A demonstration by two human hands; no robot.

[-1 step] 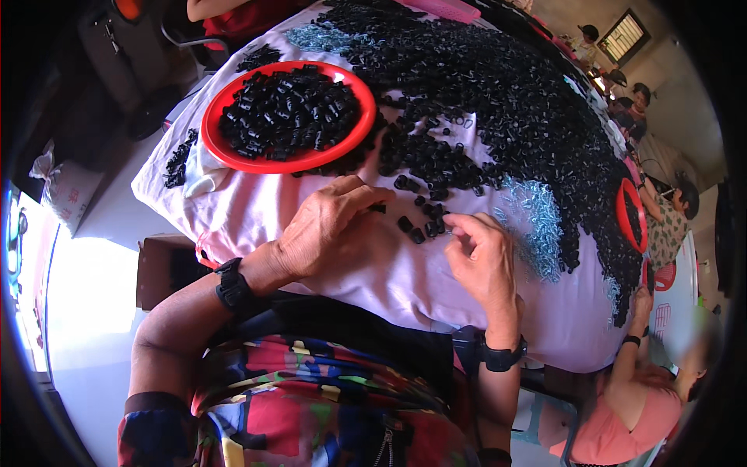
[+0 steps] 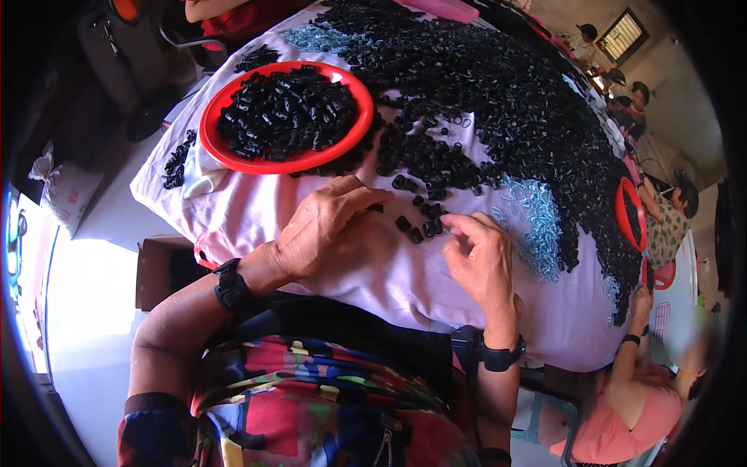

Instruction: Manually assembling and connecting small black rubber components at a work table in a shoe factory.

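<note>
My left hand (image 2: 323, 222) is over the pink cloth, its fingers bent together around a small black plastic part (image 2: 377, 208) that shows at the fingertips. To the right, my right hand (image 2: 482, 253) is curled, thumb and fingers drawn in. Its index fingertip lies beside a few loose black plastic parts (image 2: 414, 233) between the two hands. Whatever the right fingers may hold is hidden. Beyond my left hand stands a red oval tray (image 2: 292, 166), heaped with black cylindrical parts (image 2: 288, 109).
A broad spread of small black parts (image 2: 513, 101) covers the far and right side of the cloth (image 2: 366, 280). Light-blue clear pieces (image 2: 537, 226) form a pile right of my right hand. A co-worker in pink (image 2: 630, 412) sits at right, near another red tray (image 2: 640, 233).
</note>
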